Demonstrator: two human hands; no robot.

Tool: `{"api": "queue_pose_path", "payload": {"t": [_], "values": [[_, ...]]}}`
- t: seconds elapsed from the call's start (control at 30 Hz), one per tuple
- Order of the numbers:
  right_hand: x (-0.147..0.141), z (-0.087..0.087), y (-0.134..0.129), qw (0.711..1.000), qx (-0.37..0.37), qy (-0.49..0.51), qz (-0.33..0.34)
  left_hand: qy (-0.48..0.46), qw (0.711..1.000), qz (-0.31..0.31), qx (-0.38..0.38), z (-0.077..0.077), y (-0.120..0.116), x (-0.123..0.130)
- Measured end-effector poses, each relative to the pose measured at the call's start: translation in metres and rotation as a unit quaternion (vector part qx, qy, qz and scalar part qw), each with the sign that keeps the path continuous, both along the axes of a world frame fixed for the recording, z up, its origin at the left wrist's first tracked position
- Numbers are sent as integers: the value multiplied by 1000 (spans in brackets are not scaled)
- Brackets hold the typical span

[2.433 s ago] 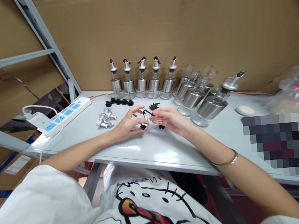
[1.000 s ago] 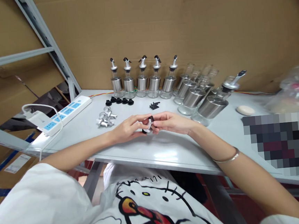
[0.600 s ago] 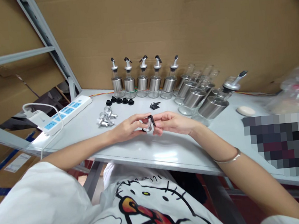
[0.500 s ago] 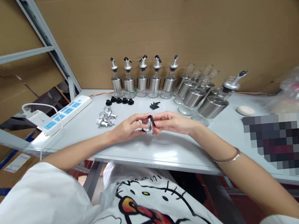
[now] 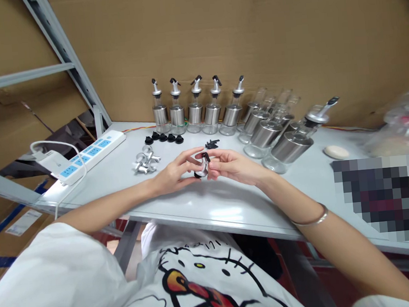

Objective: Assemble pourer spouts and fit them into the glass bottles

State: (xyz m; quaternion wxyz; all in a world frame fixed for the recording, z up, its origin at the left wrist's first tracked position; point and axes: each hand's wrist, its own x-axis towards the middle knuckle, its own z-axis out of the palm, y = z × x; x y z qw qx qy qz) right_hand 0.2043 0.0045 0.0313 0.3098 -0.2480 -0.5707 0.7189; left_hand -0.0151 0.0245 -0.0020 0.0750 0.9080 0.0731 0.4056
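Near the table's front edge, my left hand (image 5: 173, 175) and my right hand (image 5: 232, 166) meet around a silver pourer top (image 5: 203, 171) with a black flap and a black base. The left fingers grip it from the left. From the right, my right fingers pinch at its black flap. Behind my hands lie small black flap pieces (image 5: 212, 144). To their left are several black stoppers (image 5: 162, 137) in a row and a pile of silver spout parts (image 5: 146, 160).
Several glass and steel bottles with pourers (image 5: 195, 112) line the back. Bottles without tops (image 5: 265, 133) stand at the right, beside another topped bottle (image 5: 292, 145). A power strip (image 5: 93, 153) lies left, a white oval object (image 5: 336, 151) right.
The pourer top has tilted and its black flap now sits at a different angle. My fingers have shifted slightly around it, and my right hand is a little higher.
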Motion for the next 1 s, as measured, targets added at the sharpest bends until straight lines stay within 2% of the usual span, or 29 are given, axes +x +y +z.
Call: {"api": "queue_pose_path", "payload": {"t": [0.33,0.7,1.0], "values": [[3,-3,2,999,-13,-7,37,12,1000,4,-12,-3,-1,-1],[3,-3,3,998,-17,-19,56,8,999,-27,-28,-1,-4,0],[1,-6,2,998,-29,-22,53,11,1000,-2,-7,-1,-5,-1]]}}
